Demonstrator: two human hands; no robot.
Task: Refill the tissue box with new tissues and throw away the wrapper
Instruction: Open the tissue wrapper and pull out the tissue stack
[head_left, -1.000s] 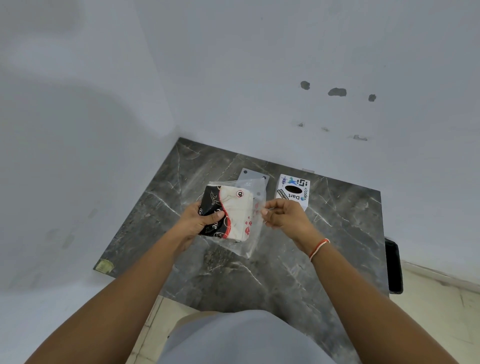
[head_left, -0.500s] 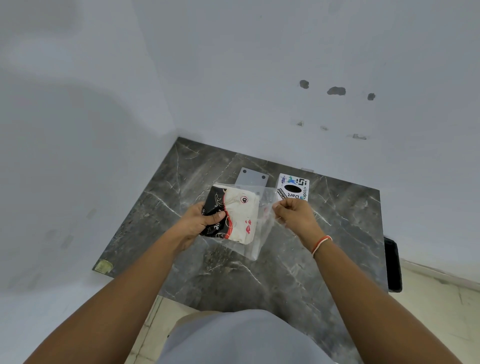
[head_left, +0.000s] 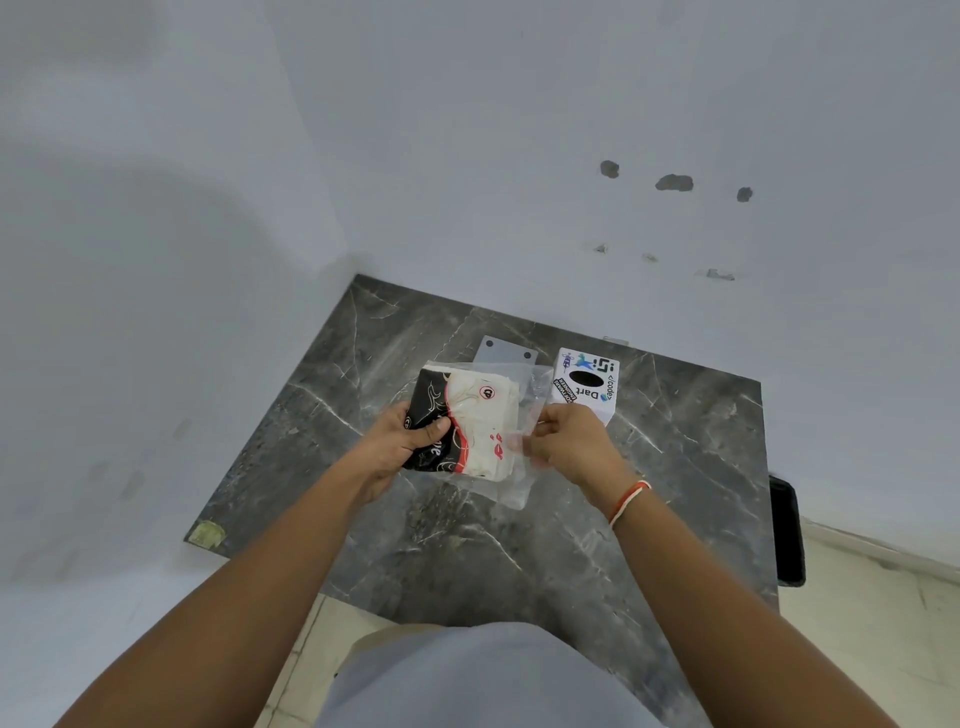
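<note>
A pack of tissues (head_left: 475, 421), cream with black and red print, sits inside a clear plastic wrapper (head_left: 524, 486). I hold both above the dark marble table (head_left: 675, 457). My left hand (head_left: 402, 441) grips the pack's left side through the plastic, thumb on top. My right hand (head_left: 563, 441) pinches the wrapper's loose right edge. Just behind my right hand stands the white tissue box (head_left: 586, 384), printed with "Dart" and a black oval slot on top.
A flat grey plate (head_left: 506, 353) with two holes lies on the table behind the pack. White walls close in at the left and back. A black object (head_left: 787, 530) sits at the table's right edge. A yellowish sticker (head_left: 207, 534) marks the near left corner.
My right hand shifted right to the wrapper's edge and then slightly back toward the pack, still pinching the plastic. My left hand keeps its grip on the pack.
</note>
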